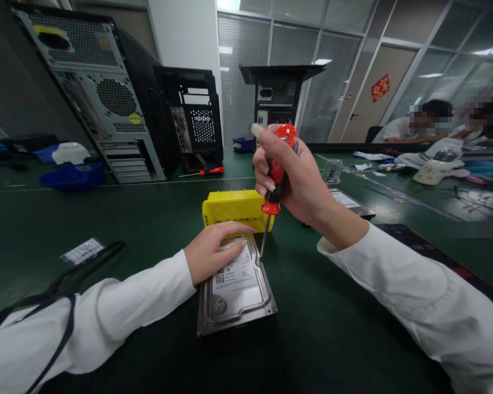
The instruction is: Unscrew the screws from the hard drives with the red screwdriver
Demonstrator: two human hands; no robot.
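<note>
A silver hard drive (242,295) lies label side up on the dark green table, its far end against a yellow plastic bin (234,205). My left hand (216,249) rests flat across the far left part of the drive, fingers stretched out over the label. Above the drive, my right hand (296,175) is wrapped round the red and black handle of a screwdriver (276,175). The shaft points down, and its tip meets the drive's right edge, near a screw spot. Whether the tip sits in a screw I cannot tell.
Computer cases (119,98) stand at the back left and centre. A second screwdriver (207,172) lies before them, beside a blue bin (72,176). Another hard drive (349,202) lies behind my right wrist. A dark panel (419,246) is at right; people (411,123) sit beyond.
</note>
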